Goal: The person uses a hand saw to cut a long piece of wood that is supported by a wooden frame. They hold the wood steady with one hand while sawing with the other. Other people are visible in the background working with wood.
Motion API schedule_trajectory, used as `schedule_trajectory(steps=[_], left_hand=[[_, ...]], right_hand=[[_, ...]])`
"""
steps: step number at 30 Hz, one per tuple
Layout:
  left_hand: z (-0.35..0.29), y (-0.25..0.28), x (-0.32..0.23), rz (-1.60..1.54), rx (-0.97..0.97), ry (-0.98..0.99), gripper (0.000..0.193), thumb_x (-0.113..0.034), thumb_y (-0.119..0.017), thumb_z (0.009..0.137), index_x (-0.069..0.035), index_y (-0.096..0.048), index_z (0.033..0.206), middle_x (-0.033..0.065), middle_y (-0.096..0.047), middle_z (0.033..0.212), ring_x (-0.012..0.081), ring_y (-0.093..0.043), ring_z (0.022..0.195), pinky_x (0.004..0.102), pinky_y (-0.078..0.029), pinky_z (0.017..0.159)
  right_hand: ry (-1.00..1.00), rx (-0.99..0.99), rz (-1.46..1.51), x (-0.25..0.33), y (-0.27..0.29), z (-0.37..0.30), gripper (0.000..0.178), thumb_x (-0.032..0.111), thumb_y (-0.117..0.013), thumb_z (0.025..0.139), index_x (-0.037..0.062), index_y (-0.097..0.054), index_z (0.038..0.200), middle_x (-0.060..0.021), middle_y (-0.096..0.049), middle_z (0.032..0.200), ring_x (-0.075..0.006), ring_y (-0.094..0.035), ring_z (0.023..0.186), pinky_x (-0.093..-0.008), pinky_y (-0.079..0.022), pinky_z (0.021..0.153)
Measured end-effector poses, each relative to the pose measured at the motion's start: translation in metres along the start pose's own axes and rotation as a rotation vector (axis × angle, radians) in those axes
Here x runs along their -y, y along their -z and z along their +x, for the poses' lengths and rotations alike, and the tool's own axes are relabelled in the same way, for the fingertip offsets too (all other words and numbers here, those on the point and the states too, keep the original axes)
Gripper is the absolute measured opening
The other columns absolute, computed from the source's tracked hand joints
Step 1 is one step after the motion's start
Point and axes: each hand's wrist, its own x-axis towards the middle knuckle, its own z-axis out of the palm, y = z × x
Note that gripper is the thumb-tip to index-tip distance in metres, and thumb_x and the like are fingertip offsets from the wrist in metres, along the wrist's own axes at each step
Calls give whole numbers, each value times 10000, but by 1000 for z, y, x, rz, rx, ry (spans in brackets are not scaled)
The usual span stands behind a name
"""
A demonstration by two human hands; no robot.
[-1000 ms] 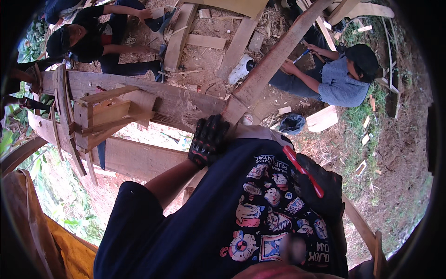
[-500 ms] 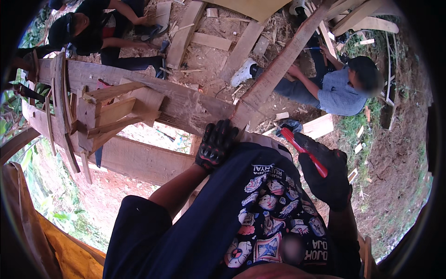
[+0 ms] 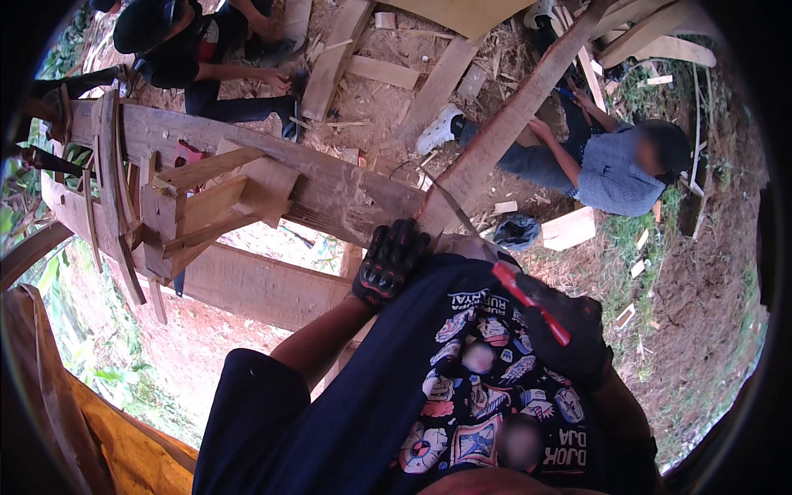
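Note:
My left hand, in a black padded glove, lies with its fingers stretched and slightly apart on the wood where a long diagonal plank meets a horizontal beam. What its thumb does is hidden. At the right, close to my shirt, my gloved right hand is closed around the red handle of a saw. The thin dark blade shows beyond the handle, slanting up and left over the plank's near end. Part of it is hard to make out.
A bracket of short wooden pieces stands on the beam at the left, beside a red tool. One co-worker crouches at upper left; another sits at right, near the plank. Offcuts litter the ground.
My right hand has drawn the saw's handle down and slightly left, toward my body. More of the blade shows over the plank now. My left hand stays at the same spot on the wood.

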Motion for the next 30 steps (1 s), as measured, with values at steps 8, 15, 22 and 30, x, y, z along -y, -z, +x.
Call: schedule_trajectory(steps=[8,15,22,30], left_hand=[[5,1,-7,-22,25,43,602,-329,-564,1085,-140,-502,1653,267,-409,1719,442,-420,1592,650,-310,1295],[5,-10,-7,166,37,13,646,-363,-579,1052,-171,-504,1664,263,-402,1725,431,-419,1594,650,-305,1299],[10,-1,-7,151,-24,-18,649,-384,-702,998,-142,-585,1590,244,-484,1649,429,-473,1541,669,-380,1233],[8,-15,-7,152,-47,-9,613,-379,-636,1038,-215,-573,1626,221,-451,1709,409,-458,1573,638,-324,1289]], right_hand=[[29,-54,-34,-12,-4,-7,291,138,-785,949,56,-739,1224,-156,-775,1255,-298,-685,810,-465,-496,710],[101,-102,12,-39,-22,-35,368,188,-742,991,117,-679,1346,-187,-724,1380,-326,-700,857,-492,-507,700],[-23,-93,231,-50,-36,-43,484,240,-702,1036,101,-638,1496,-143,-736,1404,-319,-745,915,-464,-542,785],[-82,-186,280,-54,-45,-58,503,251,-756,1003,101,-672,1475,-160,-771,1296,-329,-774,806,-442,-610,720]])
